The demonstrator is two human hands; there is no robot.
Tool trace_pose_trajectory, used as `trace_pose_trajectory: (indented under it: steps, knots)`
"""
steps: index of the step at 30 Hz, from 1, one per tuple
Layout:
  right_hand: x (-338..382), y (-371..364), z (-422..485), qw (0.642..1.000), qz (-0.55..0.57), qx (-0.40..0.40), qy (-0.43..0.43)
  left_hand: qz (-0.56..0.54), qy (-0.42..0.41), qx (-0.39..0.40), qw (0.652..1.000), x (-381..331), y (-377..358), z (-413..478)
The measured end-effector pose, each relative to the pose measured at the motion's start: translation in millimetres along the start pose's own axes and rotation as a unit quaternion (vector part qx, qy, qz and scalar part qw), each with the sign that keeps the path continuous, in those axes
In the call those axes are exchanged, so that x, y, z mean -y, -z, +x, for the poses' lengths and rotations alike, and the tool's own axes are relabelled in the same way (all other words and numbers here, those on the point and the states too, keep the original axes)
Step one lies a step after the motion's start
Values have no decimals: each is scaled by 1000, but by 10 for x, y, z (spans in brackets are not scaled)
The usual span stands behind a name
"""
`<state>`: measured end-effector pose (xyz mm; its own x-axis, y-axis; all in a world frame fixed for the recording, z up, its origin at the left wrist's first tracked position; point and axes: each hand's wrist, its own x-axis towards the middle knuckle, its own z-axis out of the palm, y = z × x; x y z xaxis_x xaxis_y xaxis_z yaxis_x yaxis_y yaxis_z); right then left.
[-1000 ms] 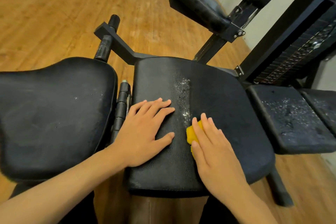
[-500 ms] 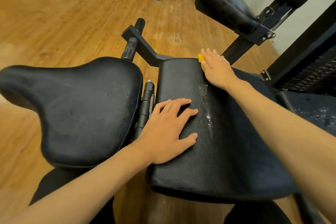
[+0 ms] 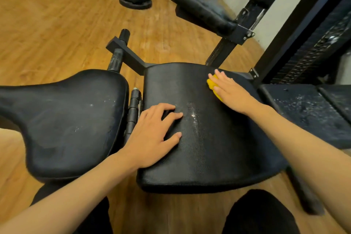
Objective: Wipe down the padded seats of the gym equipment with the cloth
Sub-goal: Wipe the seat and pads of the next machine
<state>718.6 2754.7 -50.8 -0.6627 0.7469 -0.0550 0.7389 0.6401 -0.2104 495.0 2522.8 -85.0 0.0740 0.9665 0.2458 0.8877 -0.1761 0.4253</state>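
Cloth (image 3: 211, 84) is pressed on the seat (image 3: 209, 150) under straight, unclenched fingers of the right hand (image 3: 231, 94); the seat is likely steadied by the flat left hand (image 3: 152, 137).

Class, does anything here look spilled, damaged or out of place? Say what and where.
A wet streak glistens on the middle seat pad beside the left hand. The far-right pad is speckled with white droplets or flecks, not yet wiped.

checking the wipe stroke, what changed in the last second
The right hand pushed the yellow cloth from the near part of the middle seat pad up to its far edge, then came slightly back and rightward. The left hand stayed resting on the pad's left side; the wet streak beside it remains.
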Motion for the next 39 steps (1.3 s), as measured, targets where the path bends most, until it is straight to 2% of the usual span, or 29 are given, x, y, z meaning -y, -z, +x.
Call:
trace_pose_trajectory:
  steps: [3,5,7,9,14,17,20,23,26,29,32,34,39]
  knots:
    - [-449,69,-311,995,4,-10,-97,-1,-4,-8,1000,14,-18,7]
    - [-478,62,-311,988,-1,-21,-153,-3,-4,-4,1000,4,-17,4]
    - [-281,16,-145,984,-32,-39,-171,-3,-4,0,1000,-7,-1,-5]
    - [125,-64,62,990,-50,-47,-122,-5,-5,4,1000,1,13,-9]
    - [1291,-289,401,990,-108,-28,86,-16,-9,11,1000,0,38,-9]
    - [1393,-273,436,987,-98,9,128,-14,-14,43,999,14,85,23]
    - [1136,-175,358,988,-44,31,142,1,-22,63,998,138,259,32]
    - [647,-84,211,998,-2,3,60,99,3,57,993,408,520,-50]
    - [1,-32,-80,998,-26,-17,-58,192,22,67,979,720,683,-196]
    - [-408,11,-349,986,-28,-28,-161,215,52,76,972,836,702,-347]
    - [-327,-38,-347,974,-36,-47,-217,190,65,53,978,789,681,-378]
    - [112,-109,-276,981,-59,-43,-179,182,68,46,980,766,688,-363]
    - [1705,-418,-383,992,-99,-44,58,203,59,28,977,788,644,-402]
